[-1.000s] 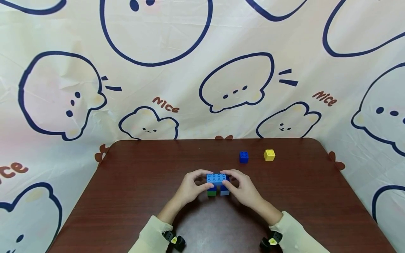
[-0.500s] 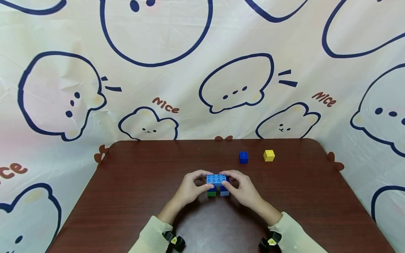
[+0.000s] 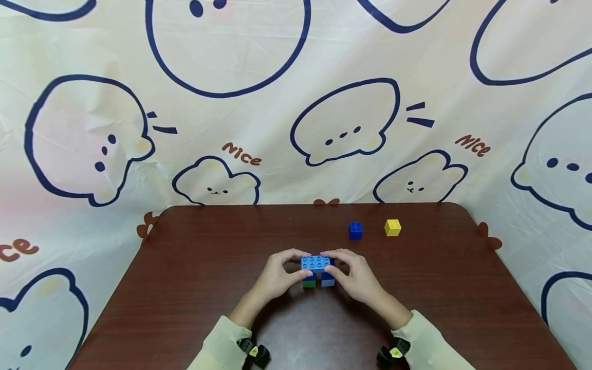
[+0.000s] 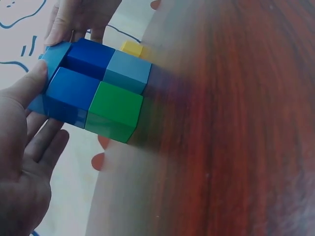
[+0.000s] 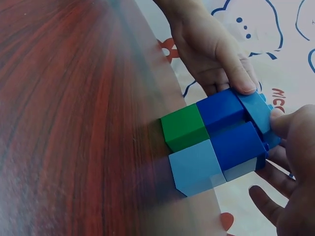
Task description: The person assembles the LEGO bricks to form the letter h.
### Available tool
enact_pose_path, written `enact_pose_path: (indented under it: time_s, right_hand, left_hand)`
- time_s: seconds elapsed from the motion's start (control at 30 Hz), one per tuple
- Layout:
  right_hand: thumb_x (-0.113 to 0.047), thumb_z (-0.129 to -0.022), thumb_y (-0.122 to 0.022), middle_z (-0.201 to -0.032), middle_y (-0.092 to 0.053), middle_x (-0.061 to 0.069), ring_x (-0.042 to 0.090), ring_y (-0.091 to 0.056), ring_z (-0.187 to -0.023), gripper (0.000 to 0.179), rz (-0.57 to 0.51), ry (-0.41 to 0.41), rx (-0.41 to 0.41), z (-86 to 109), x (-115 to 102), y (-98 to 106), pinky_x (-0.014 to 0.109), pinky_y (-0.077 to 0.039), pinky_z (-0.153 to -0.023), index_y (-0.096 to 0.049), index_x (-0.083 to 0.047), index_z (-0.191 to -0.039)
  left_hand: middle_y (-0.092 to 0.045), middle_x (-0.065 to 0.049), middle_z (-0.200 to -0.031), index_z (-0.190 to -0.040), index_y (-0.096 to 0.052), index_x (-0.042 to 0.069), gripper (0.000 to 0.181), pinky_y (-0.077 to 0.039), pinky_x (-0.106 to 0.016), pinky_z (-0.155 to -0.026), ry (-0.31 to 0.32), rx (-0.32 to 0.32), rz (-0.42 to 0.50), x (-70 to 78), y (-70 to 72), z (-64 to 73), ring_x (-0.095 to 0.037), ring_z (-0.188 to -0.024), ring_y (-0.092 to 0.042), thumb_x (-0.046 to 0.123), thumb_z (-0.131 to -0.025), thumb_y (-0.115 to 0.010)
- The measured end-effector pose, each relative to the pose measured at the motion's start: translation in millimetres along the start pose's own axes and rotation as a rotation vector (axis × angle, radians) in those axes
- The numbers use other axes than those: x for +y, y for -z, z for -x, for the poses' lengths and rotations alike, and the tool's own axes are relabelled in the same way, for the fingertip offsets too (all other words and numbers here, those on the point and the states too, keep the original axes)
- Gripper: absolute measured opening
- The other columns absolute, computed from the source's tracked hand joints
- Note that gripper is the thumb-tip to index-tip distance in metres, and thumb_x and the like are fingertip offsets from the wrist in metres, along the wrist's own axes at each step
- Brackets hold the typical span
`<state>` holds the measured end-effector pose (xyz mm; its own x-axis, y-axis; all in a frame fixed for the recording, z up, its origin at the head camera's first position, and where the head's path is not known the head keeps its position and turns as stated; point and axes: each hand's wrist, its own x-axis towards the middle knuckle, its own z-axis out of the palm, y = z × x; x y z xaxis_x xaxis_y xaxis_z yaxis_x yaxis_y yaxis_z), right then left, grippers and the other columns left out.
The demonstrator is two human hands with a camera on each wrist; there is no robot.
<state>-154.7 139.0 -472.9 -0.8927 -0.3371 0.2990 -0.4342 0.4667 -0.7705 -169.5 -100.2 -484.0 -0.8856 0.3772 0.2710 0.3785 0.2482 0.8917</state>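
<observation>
Head view: two hands meet over a small arch of five toy blocks standing on the desk (image 3: 208, 246), about midway between its left and right edges. The arch has one long light blue block (image 3: 315, 263) across the top, its studs facing up in two rows of four. Beneath it are two dark blue blocks (image 3: 328, 276), side by side with a gap between; at the bottom come one green block (image 3: 309, 283) on the left and one short light blue block (image 3: 328, 283) on the right. The left hand (image 3: 279, 275) pinches the long block's left end, thumb in front and fingers behind; the right hand (image 3: 356, 275) pinches its right end the same way. Two loose blocks lie near the far edge, towards the right corner: one small blue block (image 3: 355, 230) and, right of it, one yellow block (image 3: 392, 227). Two pale sleeves (image 3: 221, 341) and two black wrist straps (image 3: 246, 345) show below.

Left wrist view: all five blocks of the arch appear, green nearest the camera, with the left thumb pressed on the long block.

Right wrist view: the same five show from the other side, the short light blue block nearest; both thumbs touch the long block.
</observation>
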Motion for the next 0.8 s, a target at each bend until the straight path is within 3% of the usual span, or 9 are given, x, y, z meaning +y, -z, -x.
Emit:
enact_pose_path:
  time_s: [0.57,0.8]
  right_hand:
    - [-0.017,-0.097,-0.072,-0.123,-0.07,0.0,0.015,-0.066,-0.099,0.031,-0.063,0.017,-0.002,-0.4,2.1,-3.1,0.029,-0.057,-0.084,-0.069,-0.01,-0.127]
    - [-0.017,-0.096,-0.072,-0.123,-0.069,0.0,0.014,-0.066,-0.1,0.032,-0.078,0.033,-0.003,-0.5,4.1,-2.0,0.029,-0.057,-0.085,-0.068,-0.013,-0.128]
  left_hand:
    - [-0.073,0.001,-0.114,-0.116,-0.074,0.013,0.03,-0.054,-0.049,-0.096,-0.008,-0.024,-0.036,4.0,3.2,-0.6,-0.017,-0.107,-0.067,0.018,-0.088,-0.082]
    - [-0.073,-0.002,-0.115,-0.118,-0.074,0.012,0.032,-0.053,-0.051,-0.096,-0.042,-0.02,-0.09,5.9,3.1,-2.2,-0.02,-0.108,-0.068,0.019,-0.087,-0.082]
